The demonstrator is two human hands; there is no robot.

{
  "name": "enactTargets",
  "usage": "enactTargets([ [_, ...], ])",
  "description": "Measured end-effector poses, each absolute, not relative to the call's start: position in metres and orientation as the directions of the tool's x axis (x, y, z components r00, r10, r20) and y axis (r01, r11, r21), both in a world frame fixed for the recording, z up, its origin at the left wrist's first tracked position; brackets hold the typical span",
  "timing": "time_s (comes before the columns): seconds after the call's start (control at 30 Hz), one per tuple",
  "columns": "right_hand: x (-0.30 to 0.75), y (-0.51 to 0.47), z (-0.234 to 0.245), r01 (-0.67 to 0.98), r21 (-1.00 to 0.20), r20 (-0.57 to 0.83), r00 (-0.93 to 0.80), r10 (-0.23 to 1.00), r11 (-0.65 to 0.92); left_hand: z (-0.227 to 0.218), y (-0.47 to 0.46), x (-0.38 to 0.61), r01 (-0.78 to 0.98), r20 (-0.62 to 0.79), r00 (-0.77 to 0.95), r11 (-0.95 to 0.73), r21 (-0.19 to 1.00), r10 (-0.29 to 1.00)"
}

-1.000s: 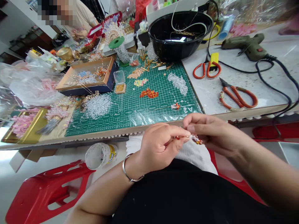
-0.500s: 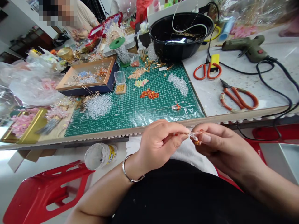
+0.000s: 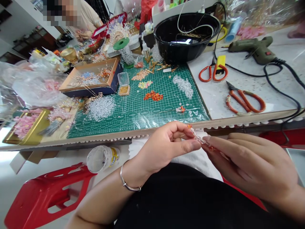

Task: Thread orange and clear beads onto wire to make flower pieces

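Between my two hands, just off the table's front edge, is a small beaded wire sprig (image 3: pixel 199 138) with clear and orange beads. My left hand (image 3: pixel 170 144), with a silver bangle at its wrist, pinches one end between thumb and fingers. The fingers of my right hand (image 3: pixel 247 159) close on the other end, partly hiding its orange beads. Beyond them on the green cutting mat (image 3: pixel 133 119) lies another small beaded piece (image 3: pixel 181 109) with orange and clear beads. Orange beads (image 3: pixel 153 95) and clear beads (image 3: pixel 183 86) lie in loose piles farther back.
Red-handled pliers (image 3: pixel 246 98), red-handled snips (image 3: pixel 213 71) and a green glue gun (image 3: pixel 252 49) with a trailing cord are at the right. A black basin (image 3: pixel 186 47) stands behind. A shallow box (image 3: pixel 90 90) of beaded pieces sits left. A person (image 3: pixel 88 19) is at the far left.
My right hand has turned, its back now facing up, with fingers stretched along the sprig. My left fingers have spread slightly, and an orange bead shows above them.
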State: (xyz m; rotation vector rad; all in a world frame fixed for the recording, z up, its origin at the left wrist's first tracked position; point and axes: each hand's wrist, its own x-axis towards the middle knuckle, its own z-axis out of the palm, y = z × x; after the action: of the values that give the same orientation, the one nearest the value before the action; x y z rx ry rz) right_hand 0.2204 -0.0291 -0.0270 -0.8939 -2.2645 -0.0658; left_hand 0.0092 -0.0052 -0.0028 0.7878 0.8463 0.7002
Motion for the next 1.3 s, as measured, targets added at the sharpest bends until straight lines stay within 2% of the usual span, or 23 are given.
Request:
enactTargets([
  [0.17,0.224,-0.03,-0.03,0.601,-0.167,0.596,-0.57,0.566,0.782,-0.002,-0.008,0.01,-0.229,-0.347,0.437,0.476,0.849,0.83],
  [0.3,0.225,-0.03,-0.028,0.577,-0.173,0.6,-0.581,0.55,0.798,-0.003,-0.008,0.006,-0.219,-0.349,0.47,0.49,0.844,0.811],
  [0.53,0.235,-0.028,-0.016,0.542,-0.445,0.411,-0.584,0.7,0.713,-0.006,-0.004,0.0,-0.147,-0.365,0.482,0.484,0.863,0.797],
  [0.8,0.229,-0.016,-0.013,0.582,-0.482,0.454,-0.474,0.754,0.656,-0.006,-0.004,0.001,-0.108,-0.411,0.512,0.531,0.841,0.754],
  [0.93,0.221,-0.017,-0.016,0.575,-0.608,0.412,-0.359,0.837,0.547,-0.008,-0.004,0.0,-0.113,-0.396,0.558,0.54,0.834,0.729],
  [1.07,0.22,-0.015,-0.028,0.522,-0.781,0.241,-0.253,0.937,0.342,-0.012,-0.005,-0.001,-0.175,-0.355,0.554,0.522,0.835,0.753],
  [1.2,0.212,-0.012,-0.043,0.259,-0.962,0.016,-0.274,0.961,0.09,-0.018,-0.008,0.002,-0.3,-0.3,0.502,0.489,0.819,0.811],
  [1.3,0.198,-0.016,-0.05,0.12,-0.991,0.029,-0.292,0.956,0.067,-0.022,-0.009,0.006,-0.367,-0.26,0.444,0.439,0.82,0.857],
])
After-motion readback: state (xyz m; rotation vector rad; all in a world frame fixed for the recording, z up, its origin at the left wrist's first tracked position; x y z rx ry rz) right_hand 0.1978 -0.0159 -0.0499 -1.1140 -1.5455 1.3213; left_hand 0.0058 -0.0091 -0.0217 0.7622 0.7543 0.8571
